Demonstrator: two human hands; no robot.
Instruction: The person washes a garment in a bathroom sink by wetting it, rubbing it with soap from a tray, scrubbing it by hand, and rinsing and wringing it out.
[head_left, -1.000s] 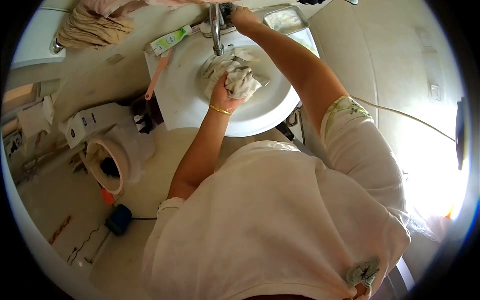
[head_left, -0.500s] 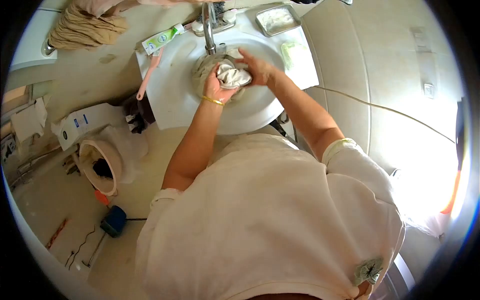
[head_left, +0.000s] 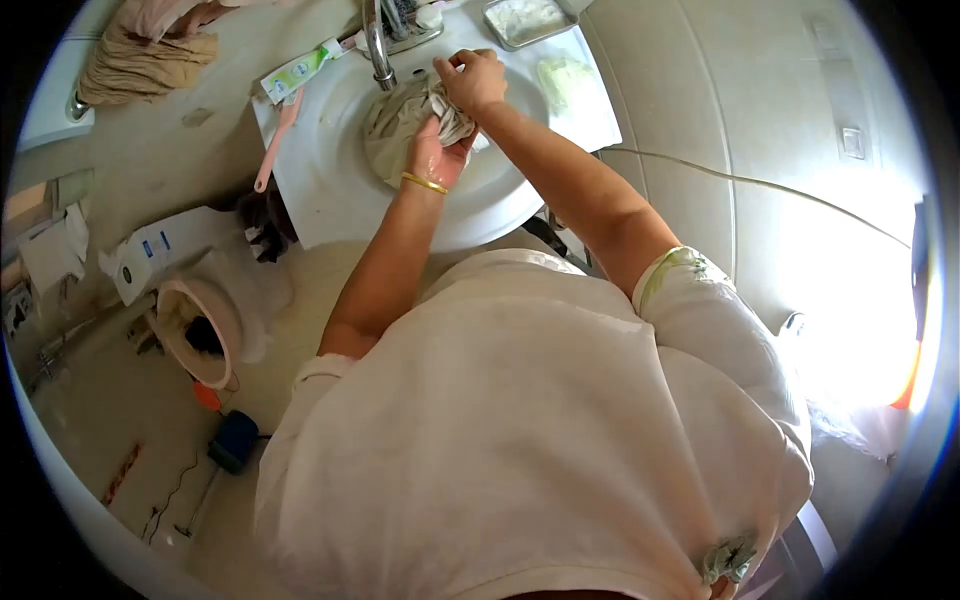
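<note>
A wet, pale greyish cloth (head_left: 392,133) lies bunched in the white sink (head_left: 330,150), partly gathered up between my hands. My left hand (head_left: 437,160), with a gold-coloured bangle at the wrist, is cupped under the gathered part with its fingers closed round it. From above, my right hand (head_left: 474,82) has its fingers curled in on the same cloth; the fingertips are partly hidden. The chrome faucet (head_left: 380,60) reaches over the basin just left of my right hand.
On the sink's rim are a green-and-white tube (head_left: 302,70), a pink-handled item (head_left: 279,140), a metal tray (head_left: 528,20) and a pale green thing (head_left: 566,83). A pink bucket (head_left: 200,330) stands on the floor at left. A cord (head_left: 740,180) runs along the tiled wall.
My right hand has gone from spread fingers beside the bunched cloth to curled fingers on it. The bundle has loosened and spreads further left. The view has shifted slightly.
</note>
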